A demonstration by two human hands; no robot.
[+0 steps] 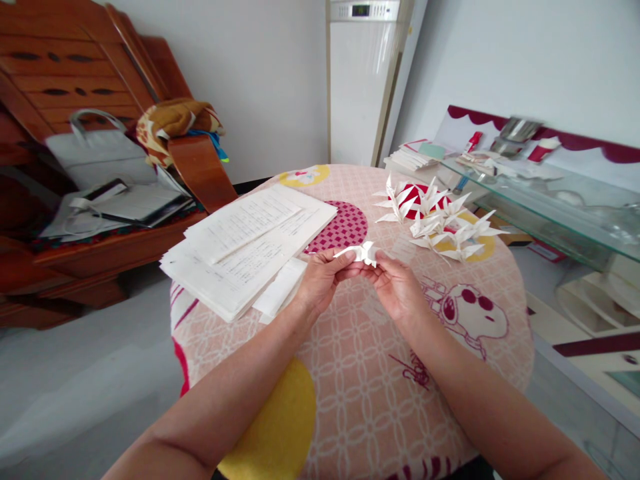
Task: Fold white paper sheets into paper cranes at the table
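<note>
Grip: left hand (327,270) and right hand (393,280), thumbs and fingers pinched close, both on one small piece of folded paper (367,253), white. The paper sits between the two sets of fingertips, over the table.

Far left of the grip, and beyond it: one wooden chair (60,83), reddish brown, its back carved. On its seat, one pale grey bag (100,157) with a looped handle, standing behind a few flat things too jumbled to tell apart. At the chair's arm, one blanket (173,123), brown and white, bunched.

Just left of the grip: one stack of sheets (240,260), written on, edges uneven. Between stack and left hand, some blank paper slips (281,288), partly under the stack.

Beneath the grip: one round table, dressed in a pink patterned tablecloth (350,387). Nearer than the grip, to its left, a yellow patch (283,420) on the cloth.

Straight beyond the grip, against the wall: one tall white appliance (363,87) with a small dark display.

Right of the grip and beyond: a cluster of white paper birds (435,220), pointed and overlapping, on the cloth. Nearer, a printed cartoon dog (475,317).

Farthest right: one glass shelf (560,210), off the table, bearing metal bowls (517,130) and one red-and-white cup (543,151).
</note>
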